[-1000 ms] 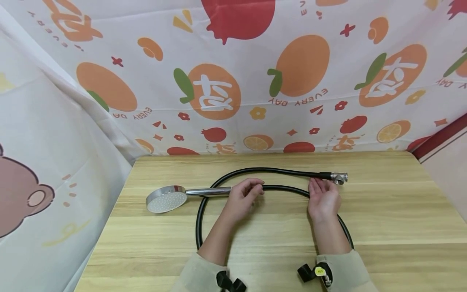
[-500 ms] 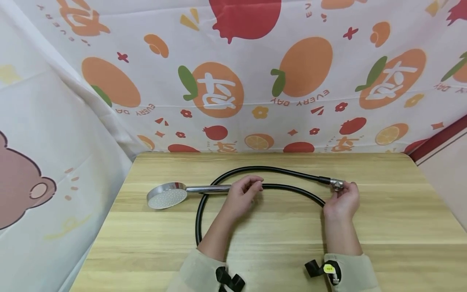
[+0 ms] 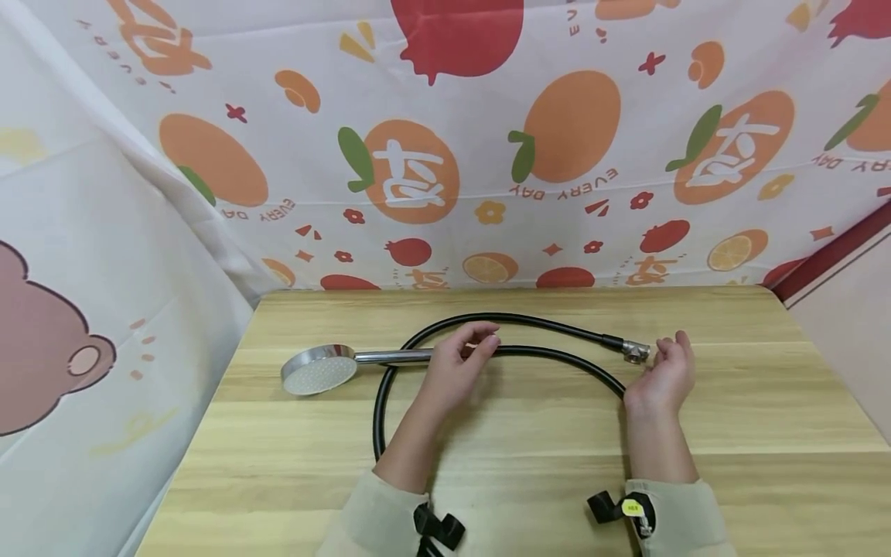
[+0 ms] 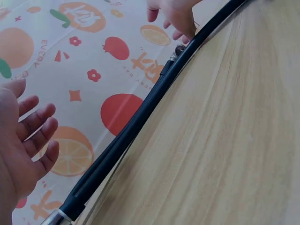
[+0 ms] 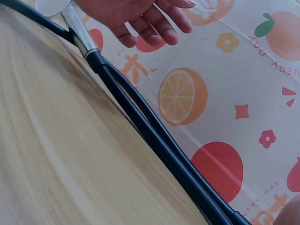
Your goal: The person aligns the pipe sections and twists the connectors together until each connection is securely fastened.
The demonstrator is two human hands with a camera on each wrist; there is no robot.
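A chrome shower head with a pale spray face lies on the left of the table. Its handle joins a black hose that loops over the wood. My left hand hovers over the handle's end with loosely bent fingers, and the left wrist view shows this hand apart from the hose. A metal fitting caps the hose's other end. Just right of that fitting is my right hand, palm turned up and fingers slightly bent, holding nothing. Part of the hose passes behind the right wrist.
The wooden table reaches back to a fruit-print curtain. Another pale cloth hangs along the left side. A dark red strip borders the right. Black camera mounts sit on both sleeves.
My right hand moves right, touches the metal fitting, then comes off it. The fitting has shifted slightly left and toward me. My left hand stays nearly in place, rising slightly.
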